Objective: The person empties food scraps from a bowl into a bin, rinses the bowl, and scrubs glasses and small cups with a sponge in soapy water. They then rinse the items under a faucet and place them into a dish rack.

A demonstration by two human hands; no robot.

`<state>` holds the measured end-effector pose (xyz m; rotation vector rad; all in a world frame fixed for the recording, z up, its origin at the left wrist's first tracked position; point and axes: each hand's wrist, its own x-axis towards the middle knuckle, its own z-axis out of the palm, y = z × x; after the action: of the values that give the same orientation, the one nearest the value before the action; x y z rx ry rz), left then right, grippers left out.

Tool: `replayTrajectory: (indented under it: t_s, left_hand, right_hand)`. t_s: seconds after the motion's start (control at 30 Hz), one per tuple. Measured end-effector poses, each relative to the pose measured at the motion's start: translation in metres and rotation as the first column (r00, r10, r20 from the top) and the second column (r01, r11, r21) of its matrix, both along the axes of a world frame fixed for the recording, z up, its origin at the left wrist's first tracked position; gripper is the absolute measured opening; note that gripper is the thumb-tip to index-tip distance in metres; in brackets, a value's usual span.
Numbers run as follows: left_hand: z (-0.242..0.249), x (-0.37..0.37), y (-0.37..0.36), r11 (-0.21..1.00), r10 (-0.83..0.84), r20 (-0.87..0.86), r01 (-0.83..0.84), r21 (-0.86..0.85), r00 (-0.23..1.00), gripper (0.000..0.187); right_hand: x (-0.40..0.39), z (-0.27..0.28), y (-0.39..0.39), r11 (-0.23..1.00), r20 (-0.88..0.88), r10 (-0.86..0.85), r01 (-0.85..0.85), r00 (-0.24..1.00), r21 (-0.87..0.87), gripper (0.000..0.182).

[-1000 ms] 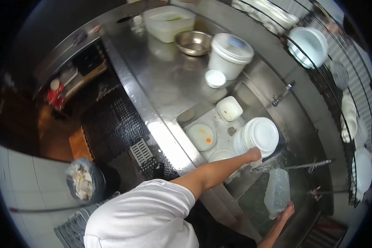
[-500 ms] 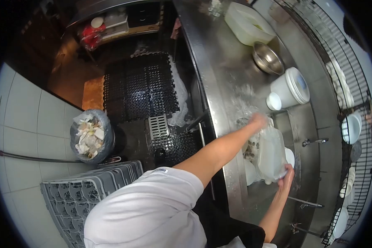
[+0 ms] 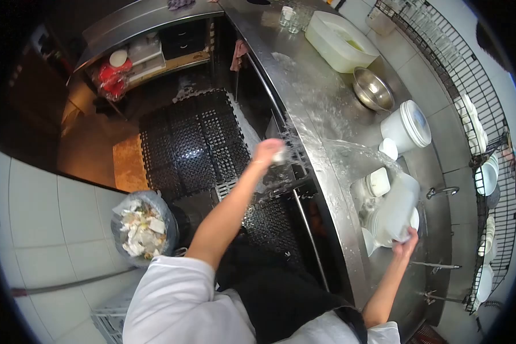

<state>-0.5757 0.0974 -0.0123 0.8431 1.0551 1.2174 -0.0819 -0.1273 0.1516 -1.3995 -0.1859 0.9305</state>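
Note:
My right hand (image 3: 404,243) grips the near end of a translucent plastic container (image 3: 399,203), which is tilted over the sink (image 3: 378,269). A sheet of water (image 3: 361,150) streams from its far end onto the steel counter. Beneath and beside it in the sink are a small white square tub (image 3: 378,182) and stacked white dishes (image 3: 370,221). Out past the counter's front edge, above the floor, is my left hand (image 3: 269,152). Its fingers are closed around something small and whitish, blurred by motion. Splashes fly around it.
A white lidded bucket (image 3: 406,127), a white cup (image 3: 388,149), a steel bowl (image 3: 374,90) and a large translucent tub (image 3: 341,43) stand along the counter. A lined bin (image 3: 143,226) holds scraps. Taps (image 3: 443,192) project from the wall, below a wire rack (image 3: 487,109).
My left hand has swung left from the sink to beyond the counter edge. The container in my right hand has tilted and pours water across the counter. The view has shifted.

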Motion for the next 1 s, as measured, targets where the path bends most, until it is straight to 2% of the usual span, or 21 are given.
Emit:
replayTrajectory:
  t_s: [0.13,0.2,0.27,0.3,0.33,0.4,0.43,0.47,0.5,0.53,0.57,0.6,0.63,0.67,0.7,0.77,0.83,0.87,0.9,0.93,1.0]
  left_hand:
    - [-0.129,-0.179,-0.071,0.867,0.268,-0.296,-0.364,-0.341,0.917,0.016]
    - [-0.108,-0.234,-0.127,0.727,0.340,-0.267,-0.432,-0.534,0.902,0.013]
    - [-0.111,-0.283,-0.175,0.690,0.364,-0.320,-0.484,-0.538,0.875,0.016]
    - [-0.129,-0.310,-0.206,0.696,0.353,-0.390,-0.517,-0.499,0.851,0.016]
    - [-0.147,-0.337,-0.230,0.598,0.260,-0.641,-0.642,-0.481,0.722,0.018]
    - [-0.167,-0.379,-0.280,0.695,0.140,-0.921,-0.699,-0.169,0.362,0.027]
    - [-0.136,-0.376,-0.290,0.619,0.032,-0.955,-0.756,-0.213,0.295,0.034]
    - [-0.139,-0.398,-0.308,0.683,-0.120,-0.940,-0.661,-0.311,0.319,0.038]
    - [-0.194,-0.430,-0.336,0.785,-0.146,-0.953,-0.556,-0.274,0.264,0.037]
    - [-0.130,-0.409,-0.334,0.781,-0.310,-0.929,-0.503,-0.371,0.203,0.039]
    - [-0.148,-0.429,-0.337,0.619,-0.533,-0.810,-0.539,-0.571,0.245,0.038]
    - [-0.208,-0.458,-0.354,0.716,-0.634,-0.772,-0.412,-0.564,-0.044,0.038]
    - [-0.199,-0.451,-0.347,0.543,-0.448,-0.721,-0.480,-0.689,0.528,0.031]
    - [-0.192,-0.444,-0.341,0.296,-0.038,-0.574,-0.539,-0.788,0.818,0.023]
    - [-0.145,-0.420,-0.328,0.487,0.064,-0.520,-0.482,-0.729,0.851,0.015]
    - [-0.125,-0.393,-0.275,0.359,0.161,-0.397,-0.428,-0.829,0.904,0.018]
    - [-0.118,-0.372,-0.240,0.368,0.074,-0.384,-0.383,-0.847,0.920,0.022]
    - [-0.124,-0.372,-0.231,0.394,0.016,-0.361,-0.338,-0.855,0.932,0.024]
    - [-0.138,-0.373,-0.222,0.422,-0.035,-0.340,-0.294,-0.858,0.940,0.025]
    - [-0.142,-0.374,-0.210,0.430,0.033,-0.293,-0.278,-0.859,0.956,0.025]
    - [-0.144,-0.380,-0.186,0.420,0.111,-0.239,-0.263,-0.869,0.965,0.026]
  right_hand:
    - [0.081,-0.018,-0.090,0.959,0.036,-0.271,0.273,0.962,-0.081,0.052]
    - [0.144,-0.031,-0.140,0.936,0.005,-0.352,0.352,0.936,0.023,0.050]
    - [0.219,-0.062,-0.179,0.806,0.360,-0.550,0.592,0.754,-0.007,0.042]
    - [0.221,-0.062,-0.182,0.723,0.564,-0.508,0.678,0.652,-0.132,0.042]
    - [0.208,-0.056,-0.178,0.623,0.700,-0.386,0.729,0.601,-0.282,0.041]
    - [0.190,-0.049,-0.171,0.392,0.820,-0.163,0.798,0.550,-0.458,0.041]
    - [0.186,-0.047,-0.166,0.292,0.841,-0.075,0.818,0.536,-0.495,0.041]
    - [0.181,-0.043,-0.160,0.209,0.850,-0.024,0.834,0.527,-0.511,0.040]
    - [0.173,-0.039,-0.152,0.137,0.854,0.012,0.845,0.521,-0.517,0.040]
    - [0.180,-0.039,-0.149,0.079,0.861,0.025,0.858,0.508,-0.508,0.040]
    - [0.180,-0.037,-0.142,0.031,0.868,0.030,0.867,0.496,-0.497,0.039]
    - [0.176,-0.032,-0.131,-0.013,0.877,0.029,0.878,0.479,-0.479,0.039]
    - [0.180,-0.028,-0.121,-0.040,0.889,0.032,0.889,0.458,-0.456,0.039]
    - [0.185,-0.027,-0.106,-0.041,0.900,0.036,0.900,0.435,-0.433,0.039]
    - [0.191,-0.032,-0.088,-0.012,0.911,0.036,0.912,0.411,-0.410,0.038]
    - [0.185,-0.051,-0.025,0.231,0.947,0.031,0.920,0.319,-0.317,0.038]
    - [0.135,-0.073,0.070,0.656,0.991,0.054,0.743,0.126,-0.130,0.037]
    - [0.135,-0.100,0.124,0.768,0.986,-0.081,0.640,0.147,-0.032,0.033]
    - [0.104,-0.100,0.180,0.898,0.962,-0.056,0.435,0.269,-0.070,0.029]
    - [0.060,-0.099,0.238,0.948,0.913,-0.147,0.319,0.381,0.020,0.027]
    - [-0.015,-0.096,0.336,0.995,0.862,-0.094,0.081,0.498,0.062,0.020]
